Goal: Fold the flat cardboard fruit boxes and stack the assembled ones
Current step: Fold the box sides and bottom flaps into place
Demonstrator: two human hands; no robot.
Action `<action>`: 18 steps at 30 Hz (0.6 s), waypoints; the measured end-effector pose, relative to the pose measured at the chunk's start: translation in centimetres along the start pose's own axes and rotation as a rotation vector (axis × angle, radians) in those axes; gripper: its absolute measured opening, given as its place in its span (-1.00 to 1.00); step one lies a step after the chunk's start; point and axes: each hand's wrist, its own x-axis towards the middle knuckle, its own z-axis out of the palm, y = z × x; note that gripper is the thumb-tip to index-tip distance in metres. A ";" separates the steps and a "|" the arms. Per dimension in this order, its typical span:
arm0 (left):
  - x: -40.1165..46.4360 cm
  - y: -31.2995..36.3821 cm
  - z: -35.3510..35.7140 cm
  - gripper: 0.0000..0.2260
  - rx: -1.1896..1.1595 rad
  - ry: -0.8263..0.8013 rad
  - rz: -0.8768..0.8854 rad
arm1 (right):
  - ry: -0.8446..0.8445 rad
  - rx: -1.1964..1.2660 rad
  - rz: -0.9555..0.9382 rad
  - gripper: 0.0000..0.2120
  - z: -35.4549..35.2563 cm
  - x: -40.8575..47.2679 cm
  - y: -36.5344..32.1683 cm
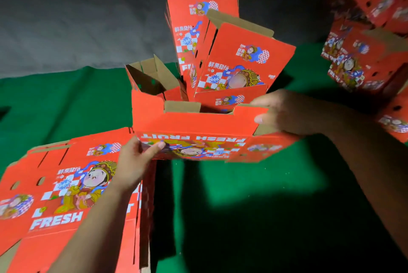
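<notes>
A person holds a half-folded red cardboard fruit box [194,125] up over the green cloth-covered bench [254,184]. The box is open at the top, and you can see the brown inside of its flaps. The words "FRESH FRUIT" on its near side are upside down.

The left hand [134,160] grips the near bottom left corner of the box. Its thumb lies on the printed side and its fingers [134,144] curl under the edge. The right hand [284,111] holds the right end of the box. Its thumb presses the outside wall and its fingers reach over the top edge.

A stack of flat red cardboard fruit boxes [66,189] lies on the bench at the left, just beside the left arm. The top sheet shows a cartoon child and the word "FRESH".

Behind the held box, a few more red boxes [231,56] stand tilted, leaning on each other, with one open box low at their left. At the far right is a blurry pile of folded red boxes [364,41]. A dark grey cloth [77,19] hangs behind the bench.
</notes>
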 end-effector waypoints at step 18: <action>0.2 0.8 2.3 -0.72 -0.301 -0.163 -0.017 | 0.658 1.411 0.698 -0.54 3.7 1.2 6.2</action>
